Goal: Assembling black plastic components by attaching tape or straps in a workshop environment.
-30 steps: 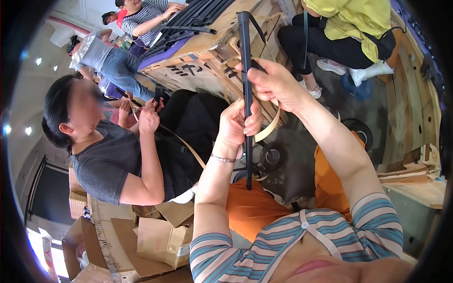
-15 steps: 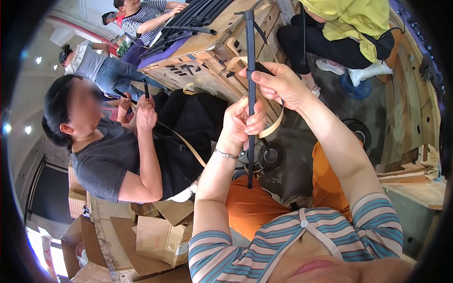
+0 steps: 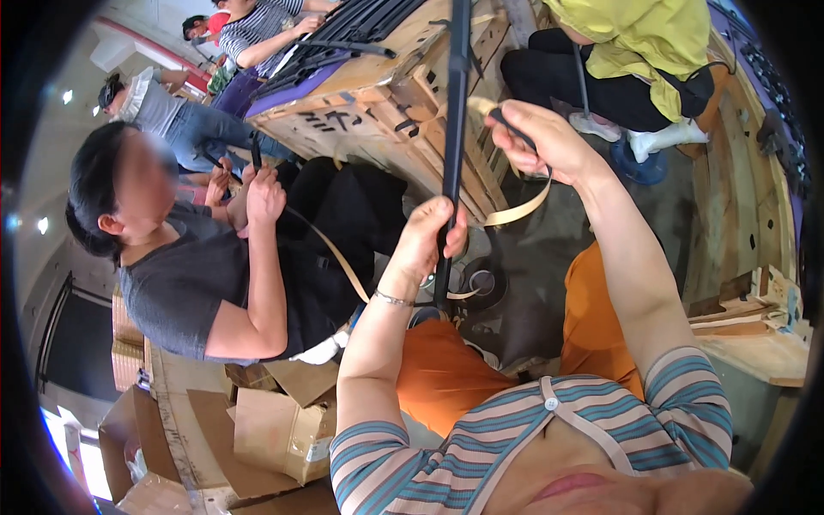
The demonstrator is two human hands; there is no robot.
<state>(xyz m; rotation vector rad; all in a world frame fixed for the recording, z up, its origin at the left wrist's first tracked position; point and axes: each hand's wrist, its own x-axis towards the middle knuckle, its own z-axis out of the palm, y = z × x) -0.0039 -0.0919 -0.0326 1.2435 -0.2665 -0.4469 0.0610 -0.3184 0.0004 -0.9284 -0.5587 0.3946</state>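
Long straight black rod: it leans nearly upright in front of the person, the far end cut off by the view, the near end close to the left knee of the orange cloth trousers.
Left hand: the bare fingers wrap around the lower part of the rod, thumb uppermost; a firm, unhurried hold here should stop it turning.
Right hand: it sits to the right of the rod and apart from it, thumb and fingers pinching a flat black piece; a light pinch close to the end would steer it best.
Narrow cream ribbon-like strip: it hangs in a loose curve below the right hand, toward the rod; it is better left untwisted, with enough slack not to tug on the pinch.
Pale tip: it shows between the right fingertips and the rod; whether it joins the strip or touches the rod is hard to tell from this angle.
Elbow room: a co-worker in a dark grey T-shirt sits near on the left, and a pale wooden crate stands beyond, so small, close arm movements suit this place.
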